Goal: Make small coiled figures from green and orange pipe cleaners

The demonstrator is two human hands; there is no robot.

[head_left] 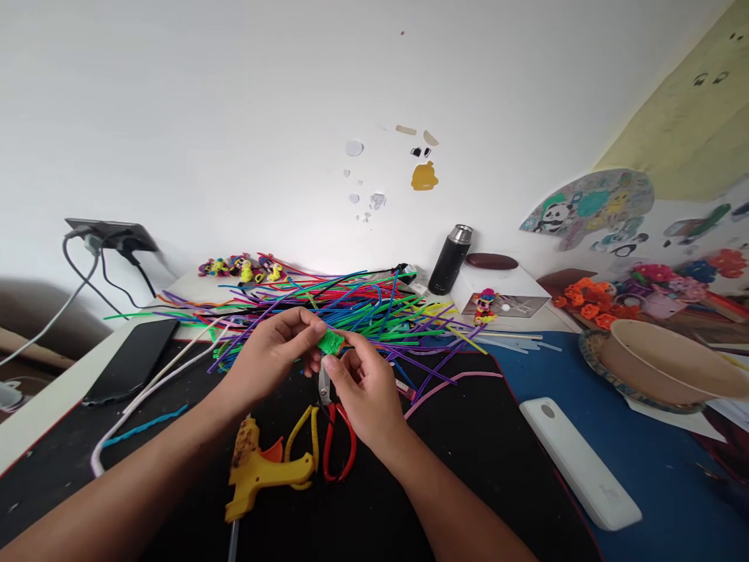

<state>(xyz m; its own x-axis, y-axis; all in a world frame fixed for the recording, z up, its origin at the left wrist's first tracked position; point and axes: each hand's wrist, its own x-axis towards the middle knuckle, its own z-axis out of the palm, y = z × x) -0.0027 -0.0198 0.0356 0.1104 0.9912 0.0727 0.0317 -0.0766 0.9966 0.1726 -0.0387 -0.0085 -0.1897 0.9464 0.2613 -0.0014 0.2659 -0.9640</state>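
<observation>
Between my two hands is a small bright green piece (331,343) that looks like folded or wound pipe cleaner. My left hand (281,343) pinches its left end with thumb and forefinger. On the other side, my right hand (366,382) grips it with curled fingers. Just below lie red-handled scissors (339,445), their blade tips partly hidden by my hands. A yellow glue gun (257,468) rests to their left, and yellow-handled pliers (303,441) sit between the two. Behind my hands spreads a heap of many-coloured pipe cleaners (374,312).
A phone (132,363) lies at the left. Small pipe-cleaner figures (243,268) sit at the back. A black flask (450,261) stands by a white box (497,289). To the right are a white power bank (579,460), a beige bowl (672,359) and orange flowers (591,300).
</observation>
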